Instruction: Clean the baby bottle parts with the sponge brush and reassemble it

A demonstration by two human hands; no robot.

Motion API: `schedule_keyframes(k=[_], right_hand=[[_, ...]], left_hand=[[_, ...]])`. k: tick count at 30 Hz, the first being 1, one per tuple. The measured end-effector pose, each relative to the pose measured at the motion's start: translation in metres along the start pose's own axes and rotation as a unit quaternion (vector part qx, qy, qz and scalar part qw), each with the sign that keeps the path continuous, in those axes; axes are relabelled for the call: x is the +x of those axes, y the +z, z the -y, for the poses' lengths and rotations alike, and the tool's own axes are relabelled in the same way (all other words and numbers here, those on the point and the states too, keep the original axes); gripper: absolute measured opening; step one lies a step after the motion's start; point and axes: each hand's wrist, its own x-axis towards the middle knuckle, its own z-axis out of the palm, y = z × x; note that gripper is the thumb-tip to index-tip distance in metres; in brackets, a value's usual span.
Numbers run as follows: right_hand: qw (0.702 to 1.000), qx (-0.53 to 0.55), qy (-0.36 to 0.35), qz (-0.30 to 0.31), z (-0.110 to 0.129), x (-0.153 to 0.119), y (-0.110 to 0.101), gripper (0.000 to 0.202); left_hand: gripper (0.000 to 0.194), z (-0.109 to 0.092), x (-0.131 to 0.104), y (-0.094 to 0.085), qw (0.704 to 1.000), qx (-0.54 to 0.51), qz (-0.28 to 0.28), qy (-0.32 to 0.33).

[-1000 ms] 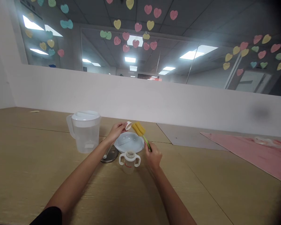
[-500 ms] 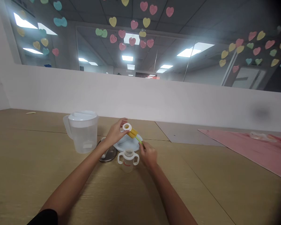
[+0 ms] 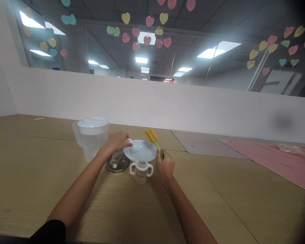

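Observation:
My left hand [image 3: 119,141] holds a small white ring-shaped cap [image 3: 128,141] between its fingers, above the left rim of a white plate [image 3: 140,151]. In my right hand [image 3: 166,163] is the green handle of a brush [image 3: 152,136], its yellow sponge head raised over the plate's right side. A clear bottle with two white handles [image 3: 141,173] stands upright in front of the plate, its mouth open. Left of the bottle lies a round metal dish [image 3: 121,165] with small clear and white parts in it.
A lidded clear pitcher [image 3: 93,139] stands behind my left forearm. A pink sheet [image 3: 274,159] and a grey mat [image 3: 203,145] cover the table's right side. The white wall [image 3: 142,101] with a window above it bounds the back.
The white cap in my left hand has come away from the brush head and moved left. The brush now points up, with its yellow head clear. The view has shifted slightly.

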Motion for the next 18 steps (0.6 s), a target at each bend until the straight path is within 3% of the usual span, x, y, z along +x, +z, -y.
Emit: schedule_keyframes(k=[3,5,18], right_hand=[[0.999,-0.003,0.021,0.030,0.000,0.000,-0.001,0.050],[0.999,-0.008,0.027,0.039,-0.001,0.000,0.000,0.051],[0.999,-0.025,0.005,0.044,-0.006,-0.001,0.004,0.048]], left_hand=[[0.035,0.014,-0.002,0.001,0.979,0.084,0.179,-0.056],[0.036,0.021,0.000,0.007,0.966,0.108,0.224,-0.077],[0.034,0.038,0.007,0.044,0.947,0.113,0.281,-0.106]])
